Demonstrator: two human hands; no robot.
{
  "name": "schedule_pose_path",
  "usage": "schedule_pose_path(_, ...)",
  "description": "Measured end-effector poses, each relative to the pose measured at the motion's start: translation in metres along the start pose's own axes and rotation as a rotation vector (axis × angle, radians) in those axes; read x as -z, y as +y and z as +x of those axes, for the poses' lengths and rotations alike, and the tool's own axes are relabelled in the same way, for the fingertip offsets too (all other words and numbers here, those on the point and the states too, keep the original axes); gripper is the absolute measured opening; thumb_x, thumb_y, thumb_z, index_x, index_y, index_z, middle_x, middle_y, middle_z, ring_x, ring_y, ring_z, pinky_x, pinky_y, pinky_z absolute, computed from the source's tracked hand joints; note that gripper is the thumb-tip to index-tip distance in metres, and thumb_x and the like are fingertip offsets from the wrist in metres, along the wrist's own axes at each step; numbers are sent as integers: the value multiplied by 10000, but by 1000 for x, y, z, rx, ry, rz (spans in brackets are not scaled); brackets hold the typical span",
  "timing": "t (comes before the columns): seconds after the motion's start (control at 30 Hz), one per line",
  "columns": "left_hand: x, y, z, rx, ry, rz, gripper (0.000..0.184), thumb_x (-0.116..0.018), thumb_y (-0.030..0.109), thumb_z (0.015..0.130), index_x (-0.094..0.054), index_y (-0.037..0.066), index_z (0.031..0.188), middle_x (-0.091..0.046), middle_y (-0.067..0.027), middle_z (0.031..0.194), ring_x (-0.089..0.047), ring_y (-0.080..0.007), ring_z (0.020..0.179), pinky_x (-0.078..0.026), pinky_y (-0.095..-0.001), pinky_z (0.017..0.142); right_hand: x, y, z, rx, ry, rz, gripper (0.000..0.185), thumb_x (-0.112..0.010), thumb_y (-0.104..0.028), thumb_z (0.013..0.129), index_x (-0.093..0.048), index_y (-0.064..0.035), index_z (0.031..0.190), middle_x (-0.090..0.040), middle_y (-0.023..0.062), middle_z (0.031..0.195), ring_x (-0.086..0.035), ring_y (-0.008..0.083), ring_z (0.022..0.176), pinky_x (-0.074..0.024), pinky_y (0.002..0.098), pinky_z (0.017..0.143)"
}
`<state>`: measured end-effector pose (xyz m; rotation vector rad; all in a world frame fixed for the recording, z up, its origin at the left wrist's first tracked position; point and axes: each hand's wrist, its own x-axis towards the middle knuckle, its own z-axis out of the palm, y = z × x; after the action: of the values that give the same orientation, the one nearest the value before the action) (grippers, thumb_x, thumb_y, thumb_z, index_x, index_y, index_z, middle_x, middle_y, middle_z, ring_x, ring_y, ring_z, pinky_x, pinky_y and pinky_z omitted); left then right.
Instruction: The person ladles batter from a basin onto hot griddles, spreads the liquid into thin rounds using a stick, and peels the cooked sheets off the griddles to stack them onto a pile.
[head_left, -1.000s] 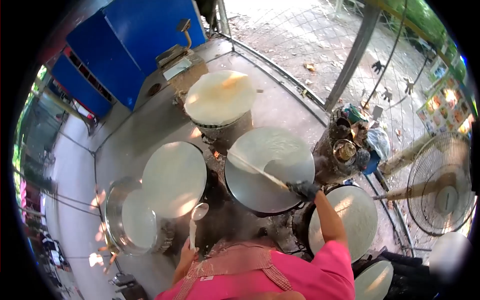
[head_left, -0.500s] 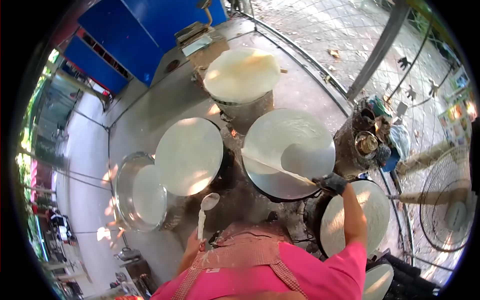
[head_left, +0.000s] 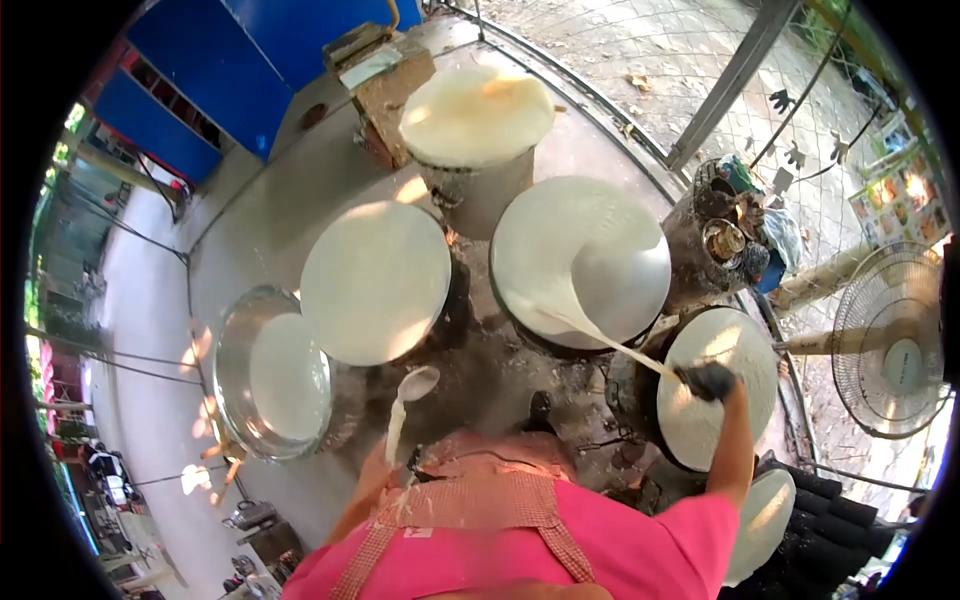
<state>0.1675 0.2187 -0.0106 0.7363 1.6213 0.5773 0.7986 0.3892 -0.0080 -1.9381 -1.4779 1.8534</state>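
Observation:
My right hand (head_left: 707, 381), in a dark glove, is closed around the end of a long pale stick (head_left: 625, 350). The stick's far part lies over a round griddle (head_left: 625, 285), where white batter (head_left: 545, 235) coats the left and upper surface and a bare grey patch shows at the right. Low on the left, my left hand (head_left: 378, 462) grips the handle of a ladle (head_left: 418, 383), bowl up, with batter along the handle. Left of the ladle stands a metal basin (head_left: 225, 375) of white batter. A pale round sheet (head_left: 375, 283) covers the griddle between basin and stick.
Another round white top (head_left: 478, 115) stands on a drum at the back. Right of me is a further batter-covered griddle (head_left: 715, 350). A bin of refuse (head_left: 697, 240), a fan (head_left: 893, 350) and dark logs (head_left: 830, 520) stand at the right, by a wire fence.
My right hand has moved right and toward me, drawing the stick across the griddle. Batter covers more of its left and lower part. My left hand still holds the ladle.

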Motion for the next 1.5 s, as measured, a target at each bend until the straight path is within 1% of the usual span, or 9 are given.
schedule_pose_path(0.4,88,55,-28,140,-612,-299,666,-561,79,754,-209,227,1298,-300,14,504,-297,-71,345,-263,-212,297,-367,-90,53,70,1005,-50,274,-492,-270,799,-560,-122,1019,-590,146,885,-552,285,783,-429,357,682)
schedule_pose_path(0.53,114,45,-55,-32,-949,-584,685,-594,171,763,-202,243,1320,-291,31,552,-277,-48,386,-247,-177,320,-352,-50,42,88,1038,-111,292,-475,-284,804,-558,-115,1027,-590,163,897,-560,308,799,-434,381,678)
schedule_pose_path(0.63,118,50,-64,44,-1048,-708,615,-529,142,794,-219,262,1312,-321,-3,559,-305,-57,381,-263,-172,316,-326,-64,8,-207,1084,27,290,-466,-261,788,-585,-62,962,-597,150,928,-563,318,837,-443,372,721)
schedule_pose_path(0.83,100,-18,-32,414,-1213,-1217,489,-415,110,845,-255,235,1291,-356,-37,632,-361,-98,427,-334,-221,395,-338,-82,64,1,1187,-57,299,-464,-274,789,-586,-57,955,-595,154,933,-562,318,843,-442,374,726)
schedule_pose_path(1.0,91,-4,-51,341,-989,-1061,272,-391,266,872,-421,80,675,-375,-4,503,-374,-112,433,-349,-241,448,-269,-37,14,-4,1077,29,308,-462,-286,790,-587,-53,949,-593,157,937,-561,318,849,-441,376,730)
schedule_pose_path(1.2,68,-13,-24,500,-1276,-1056,355,-346,306,897,-380,86,621,-430,-26,498,-410,-124,438,-375,-242,452,-298,-63,61,15,1162,-22,319,-460,-299,791,-588,-49,942,-591,161,942,-560,318,856,-440,378,735)
schedule_pose_path(1.27,72,-21,-21,436,-1011,-1121,280,-355,184,903,-402,115,1171,-353,-14,540,-362,-85,438,-356,-228,425,-295,-28,47,80,1159,-33,323,-460,-304,792,-589,-47,940,-590,162,943,-559,317,858,-440,378,737)
schedule_pose_path(1.33,68,-10,-33,309,-965,-1036,462,-355,127,898,-201,235,1320,-317,-12,559,-343,-75,440,-344,-218,413,-254,-16,25,61,1114,41,327,-459,-308,792,-589,-46,938,-590,163,945,-559,317,860,-439,379,738)
schedule_pose_path(1.5,43,5,-25,578,-828,-1087,431,-395,110,880,-281,215,1282,-339,-1,561,-342,-67,428,-332,-217,390,-246,-35,56,-54,1068,38,337,-458,-319,793,-590,-42,932,-588,166,949,-558,317,866,-438,381,742)
